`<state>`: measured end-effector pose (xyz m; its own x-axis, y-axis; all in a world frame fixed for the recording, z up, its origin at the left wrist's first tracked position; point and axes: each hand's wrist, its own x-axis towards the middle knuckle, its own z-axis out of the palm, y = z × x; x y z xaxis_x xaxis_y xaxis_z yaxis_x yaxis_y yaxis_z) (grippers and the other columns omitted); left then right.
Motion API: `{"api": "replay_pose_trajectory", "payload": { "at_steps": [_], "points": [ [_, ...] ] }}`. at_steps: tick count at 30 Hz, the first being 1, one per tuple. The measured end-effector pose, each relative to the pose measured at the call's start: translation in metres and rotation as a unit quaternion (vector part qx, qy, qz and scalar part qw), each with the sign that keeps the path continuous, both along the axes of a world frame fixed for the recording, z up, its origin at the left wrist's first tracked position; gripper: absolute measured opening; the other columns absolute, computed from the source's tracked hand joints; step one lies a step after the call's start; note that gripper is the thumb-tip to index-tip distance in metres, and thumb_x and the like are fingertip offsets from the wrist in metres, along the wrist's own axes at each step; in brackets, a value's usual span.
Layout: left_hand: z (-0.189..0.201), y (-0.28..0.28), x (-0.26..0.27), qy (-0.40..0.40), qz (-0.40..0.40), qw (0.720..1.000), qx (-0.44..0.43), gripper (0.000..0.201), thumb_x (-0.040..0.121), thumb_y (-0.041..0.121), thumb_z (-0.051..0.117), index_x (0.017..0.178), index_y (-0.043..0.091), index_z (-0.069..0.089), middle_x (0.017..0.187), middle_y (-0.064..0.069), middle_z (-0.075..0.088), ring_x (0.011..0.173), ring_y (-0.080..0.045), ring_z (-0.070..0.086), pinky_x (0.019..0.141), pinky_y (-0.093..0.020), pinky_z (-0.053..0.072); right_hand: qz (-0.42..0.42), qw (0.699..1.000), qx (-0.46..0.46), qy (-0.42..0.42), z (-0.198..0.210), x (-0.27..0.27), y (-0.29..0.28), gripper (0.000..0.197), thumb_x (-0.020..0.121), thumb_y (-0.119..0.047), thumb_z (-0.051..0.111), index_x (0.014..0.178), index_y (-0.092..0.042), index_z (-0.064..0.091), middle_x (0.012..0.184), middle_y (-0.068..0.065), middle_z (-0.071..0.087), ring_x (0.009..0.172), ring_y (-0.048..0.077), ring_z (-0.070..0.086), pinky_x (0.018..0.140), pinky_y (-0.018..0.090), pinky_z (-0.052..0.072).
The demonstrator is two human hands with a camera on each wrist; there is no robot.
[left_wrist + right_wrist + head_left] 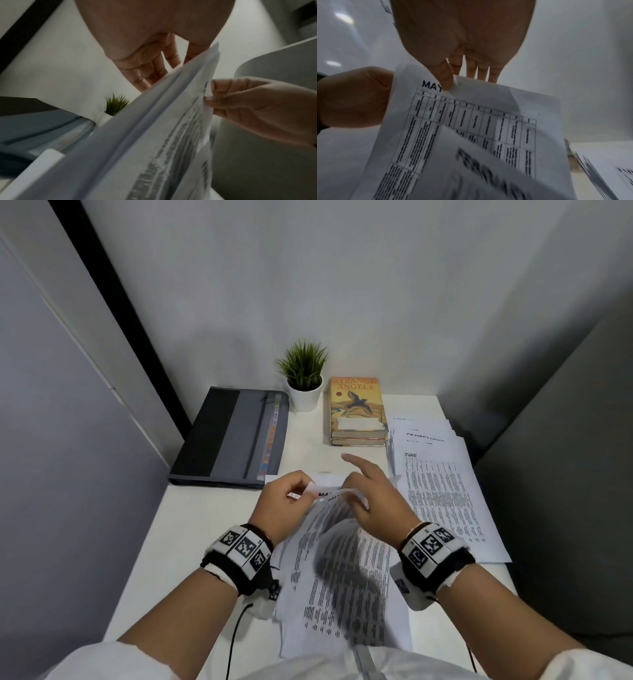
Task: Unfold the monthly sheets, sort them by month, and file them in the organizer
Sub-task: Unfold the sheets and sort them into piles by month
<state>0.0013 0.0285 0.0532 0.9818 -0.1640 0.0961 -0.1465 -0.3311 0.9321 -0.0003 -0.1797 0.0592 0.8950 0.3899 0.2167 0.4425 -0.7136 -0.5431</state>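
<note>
Both hands raised over the white desk (191, 529), working on one printed sheet headed "MAY" (471, 121). Left hand (286, 501) pinched the sheet's top left edge, fingers curled round the paper. Right hand (371, 501) pinched the top edge just right of the heading between thumb and curled fingers; forefinger stuck out straight, clear of the paper. Sheet carried a ruled table of small print, too blurred to read; its top was curled over, lower part bowed toward the body.

A second sheet (488, 169) lay in front of the MAY sheet in the right wrist view; large heading blurred, began "FEBRUA". More printed sheets (342, 621) lay on the desk under the hands.

Pile of flat sheets (442, 494) at the right of the desk: top one headed "JUNE", one behind it showed "SEPTEMB", partly covered; other headings hidden.

Grey organizer (233, 436) lay closed at the far left of the desk, coloured tabs along its right edge. Small potted plant (304, 378) at the back. Beside it two stacked books (356, 412), top cover reading "STRANGE ANGELS", with a bird picture
</note>
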Motion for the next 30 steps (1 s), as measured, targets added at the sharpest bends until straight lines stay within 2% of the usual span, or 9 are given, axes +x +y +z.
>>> {"api": "replay_pose_trajectory", "payload": {
  "at_steps": [3, 6, 11, 15, 18, 21, 25, 28, 30],
  "points": [
    [0.022, -0.001, 0.0, -0.025, 0.001, 0.999, -0.032, 0.014, 0.087, 0.003, 0.062, 0.075, 0.004, 0.057, 0.072, -0.014, 0.059, 0.067, -0.012, 0.053, 0.065, -0.023, 0.044, 0.009, 1.0, -0.027, -0.007, 0.023, 0.011, 0.004, 0.008, 0.096, -0.018, 0.052, 0.097, -0.014, 0.058, 0.1, 0.001, 0.064, 0.098, 0.018, 0.057, 0.114, 0.04, 0.026],
    [0.04, 0.001, 0.006, -0.033, 0.017, 0.995, -0.087, 0.016, 0.091, 0.006, 0.059, 0.08, -0.003, 0.054, 0.078, -0.026, 0.054, 0.071, -0.021, 0.05, 0.07, -0.032, 0.042, 0.013, 0.999, -0.014, -0.033, 0.049, 0.018, 0.008, 0.013, 0.097, -0.023, 0.05, 0.093, -0.013, 0.058, 0.083, -0.001, 0.059, 0.08, 0.018, 0.053, 0.09, 0.037, 0.044],
    [0.057, 0.006, 0.013, -0.108, 0.059, 0.985, -0.118, 0.028, 0.09, 0.056, 0.049, 0.097, 0.031, 0.059, 0.086, 0.008, 0.065, 0.075, -0.013, 0.061, 0.065, -0.024, 0.05, 0.003, 0.998, 0.016, -0.057, 0.096, 0.033, 0.012, 0.017, 0.097, -0.023, 0.05, 0.095, -0.009, 0.059, 0.085, 0.005, 0.062, 0.078, 0.022, 0.055, 0.064, 0.03, 0.042],
    [0.058, 0.0, 0.029, -0.084, 0.116, 0.988, -0.062, 0.019, 0.085, 0.049, 0.064, 0.097, 0.041, 0.052, 0.089, 0.014, 0.065, 0.073, -0.01, 0.066, 0.056, -0.028, 0.055, -0.013, 0.994, 0.057, -0.096, 0.12, 0.046, 0.018, 0.013, 0.097, -0.018, 0.052, 0.098, -0.009, 0.061, 0.089, 0.005, 0.064, 0.077, 0.018, 0.054, 0.063, 0.022, 0.04],
    [0.068, -0.004, 0.045, -0.129, 0.141, 0.981, -0.045, 0.007, 0.092, 0.043, 0.058, 0.092, 0.039, 0.052, 0.088, 0.021, 0.063, 0.069, 0.003, 0.061, 0.054, -0.017, 0.05, -0.054, 0.985, 0.089, -0.135, 0.125, 0.053, 0.018, 0.013, 0.095, -0.021, 0.057, 0.104, -0.013, 0.062, 0.101, 0.0, 0.064, 0.089, 0.015, 0.054, 0.08, 0.025, 0.045],
    [0.081, -0.001, 0.059, -0.153, 0.151, 0.973, -0.085, 0.012, 0.093, 0.038, 0.058, 0.098, 0.03, 0.051, 0.097, 0.015, 0.065, 0.089, -0.004, 0.065, 0.074, -0.023, 0.056, -0.177, 0.948, 0.165, -0.207, 0.11, 0.062, 0.001, 0.046, 0.087, -0.032, 0.067, 0.125, -0.013, 0.049, 0.125, -0.002, 0.049, 0.119, 0.016, 0.045, 0.106, 0.032, 0.032],
    [0.085, 0.001, 0.075, -0.118, 0.158, 0.954, -0.224, 0.013, 0.091, 0.024, 0.059, 0.101, 0.026, 0.052, 0.101, 0.007, 0.07, 0.097, -0.012, 0.068, 0.086, -0.033, 0.056, -0.233, 0.896, 0.377, -0.018, 0.077, 0.068, -0.021, 0.082, 0.074, -0.044, 0.078, 0.137, -0.022, 0.031, 0.134, -0.005, 0.042, 0.126, 0.007, 0.041, 0.102, 0.013, 0.033],
    [0.067, -0.009, 0.078, -0.067, 0.154, 0.952, -0.254, 0.021, 0.094, 0.016, 0.057, 0.111, 0.025, 0.048, 0.107, 0.008, 0.067, 0.101, -0.006, 0.066, 0.086, -0.026, 0.054, -0.189, 0.883, 0.41, 0.129, 0.049, 0.073, -0.022, 0.042, 0.08, -0.037, 0.074, 0.117, -0.023, 0.058, 0.11, -0.009, 0.068, 0.102, 0.005, 0.064, 0.094, 0.033, 0.051],
    [0.052, -0.019, 0.077, -0.061, 0.153, 0.964, -0.21, 0.024, 0.097, 0.015, 0.053, 0.115, 0.026, 0.043, 0.109, 0.013, 0.062, 0.098, 0.008, 0.062, 0.08, -0.013, 0.05, -0.195, 0.875, 0.426, 0.122, 0.036, 0.076, -0.019, 0.025, 0.084, -0.034, 0.069, 0.108, -0.029, 0.064, 0.102, -0.012, 0.072, 0.096, 0.003, 0.066, 0.085, 0.028, 0.052]
  ]
}}
